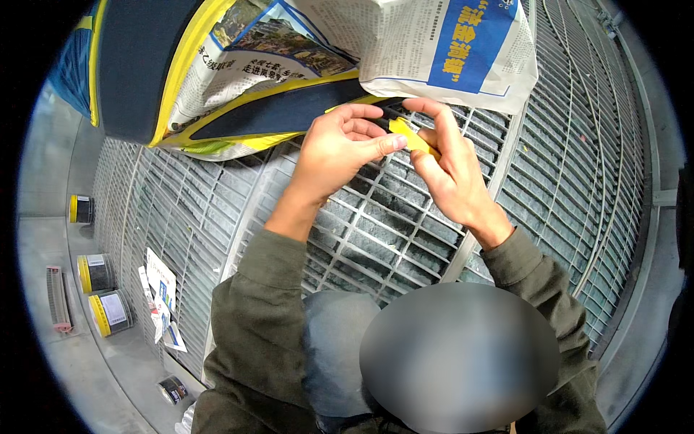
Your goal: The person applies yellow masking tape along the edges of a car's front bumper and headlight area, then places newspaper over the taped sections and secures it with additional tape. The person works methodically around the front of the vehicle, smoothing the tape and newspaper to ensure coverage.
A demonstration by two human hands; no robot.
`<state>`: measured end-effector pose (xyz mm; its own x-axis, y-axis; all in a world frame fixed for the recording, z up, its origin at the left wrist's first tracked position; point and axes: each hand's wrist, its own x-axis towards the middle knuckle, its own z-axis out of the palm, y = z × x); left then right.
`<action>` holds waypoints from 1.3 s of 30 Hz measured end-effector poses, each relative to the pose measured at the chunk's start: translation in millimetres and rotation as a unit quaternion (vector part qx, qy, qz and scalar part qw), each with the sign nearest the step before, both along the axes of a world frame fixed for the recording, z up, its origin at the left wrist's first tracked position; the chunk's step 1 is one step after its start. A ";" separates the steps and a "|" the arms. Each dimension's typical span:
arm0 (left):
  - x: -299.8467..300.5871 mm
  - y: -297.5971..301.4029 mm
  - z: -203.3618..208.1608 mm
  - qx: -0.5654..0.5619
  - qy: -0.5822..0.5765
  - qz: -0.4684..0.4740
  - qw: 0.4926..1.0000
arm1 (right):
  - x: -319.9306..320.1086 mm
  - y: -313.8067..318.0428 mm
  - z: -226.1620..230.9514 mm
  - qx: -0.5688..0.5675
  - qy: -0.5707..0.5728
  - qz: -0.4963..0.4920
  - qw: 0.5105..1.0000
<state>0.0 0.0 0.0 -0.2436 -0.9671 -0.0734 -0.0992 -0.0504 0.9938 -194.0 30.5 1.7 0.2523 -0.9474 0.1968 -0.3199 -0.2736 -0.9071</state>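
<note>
A dark blue panel (282, 108), edged with yellow masking tape (189, 61) and partly covered with newspaper (253, 54), lies ahead of me. At its narrow right end, a short strip of yellow tape (413, 139) is between my hands. My right hand (452, 163) pinches the strip between thumb and curled fingers, the index finger raised above it. My left hand (343, 145) has its thumb tip on the strip's left end, with its fingers bent beside the panel's tip. Just behind my hands, a loose newspaper sheet (397, 58) hangs over the panel.
Metal grating (376, 217) spreads beneath the work, with rough grey material under its bars. Printed paper scraps (163, 289) lie on it at left. Beyond are several dark tins with yellow rims (112, 312), a small tin (172, 389) and a long reddish-grey tool (58, 298).
</note>
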 end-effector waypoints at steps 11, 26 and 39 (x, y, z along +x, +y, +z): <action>1.0 -4.4 9.3 -0.076 0.041 0.161 0.983 | -29.9 -10.9 31.4 -0.092 0.297 -0.085 0.947; -17.1 -18.9 -0.3 0.019 0.189 0.178 0.965 | -13.5 -31.2 28.2 -0.138 0.323 -0.182 0.919; -22.6 -19.5 0.1 -0.080 0.129 0.224 0.963 | -12.7 -37.9 17.3 -0.196 0.325 -0.199 0.903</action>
